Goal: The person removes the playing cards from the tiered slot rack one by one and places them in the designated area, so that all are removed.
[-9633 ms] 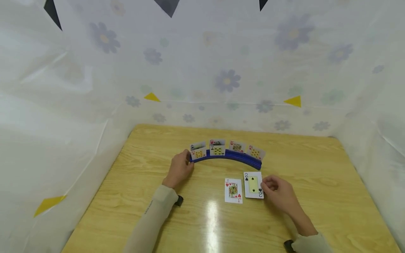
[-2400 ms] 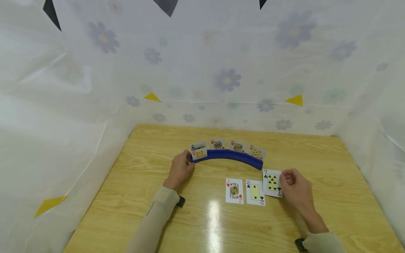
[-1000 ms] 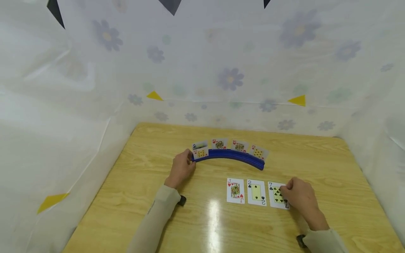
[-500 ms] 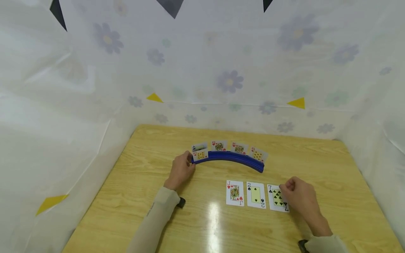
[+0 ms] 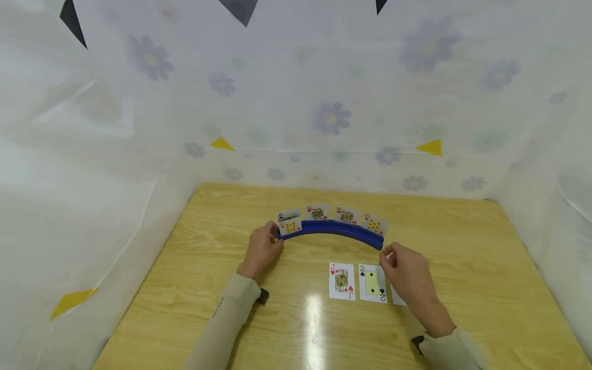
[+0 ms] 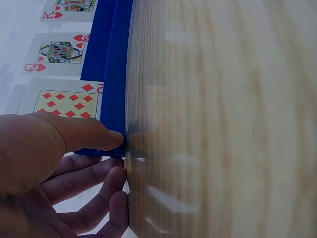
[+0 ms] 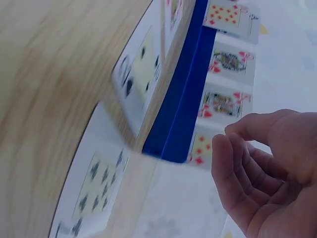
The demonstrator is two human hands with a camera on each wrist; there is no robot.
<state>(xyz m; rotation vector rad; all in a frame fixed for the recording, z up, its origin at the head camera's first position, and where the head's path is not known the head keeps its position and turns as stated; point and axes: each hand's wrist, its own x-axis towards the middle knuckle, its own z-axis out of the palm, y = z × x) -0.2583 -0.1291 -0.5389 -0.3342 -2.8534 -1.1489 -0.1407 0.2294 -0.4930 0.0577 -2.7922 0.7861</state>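
In the head view my left hand (image 5: 261, 252) pinches the left end of a curved blue card holder (image 5: 335, 227), its thumb against the front in the left wrist view. The holder carries a ten of diamonds (image 5: 290, 226) over an ace, a queen of hearts (image 5: 317, 213), a king of hearts (image 5: 347, 216) and a diamonds card (image 5: 373, 225). My right hand (image 5: 413, 280), fingers loosely curled around nothing, is by the holder's right end. Before the holder lie a jack of hearts (image 5: 341, 281), a two of spades (image 5: 372, 283) and a seven of clubs (image 7: 96, 183), which this hand mostly covers in the head view.
The wooden table (image 5: 208, 318) has a glossy light reflection in front of the cards. A pale flowered curtain (image 5: 287, 103) rises behind the table's far edge and along both sides.
The seven of clubs came out of the holder's second place and was laid right of the two of spades. My right hand then let it go and moved up-left. The left hand stayed.
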